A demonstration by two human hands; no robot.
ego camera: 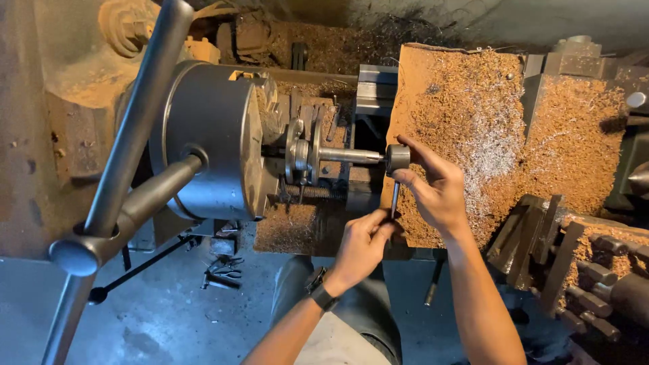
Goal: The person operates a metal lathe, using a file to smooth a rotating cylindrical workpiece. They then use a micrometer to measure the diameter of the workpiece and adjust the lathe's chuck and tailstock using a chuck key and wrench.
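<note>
A large grey lathe chuck (209,138) holds a workpiece with flanges (303,152) and a thin shaft (348,155) pointing right. At the shaft's end sits a small round metal die holder (397,157), pinched by the fingers of my right hand (436,189). A thin metal handle (394,199) hangs down from it, and my left hand (362,247) grips the lower end of that handle. A dark watch is on my left wrist (323,296).
A chuck key with long grey bars (128,162) sticks out of the chuck toward me. Brown chips and shavings cover the carriage (466,115). The tool post (541,236) and tailstock point (639,177) are at right. Grey floor (169,318) lies below.
</note>
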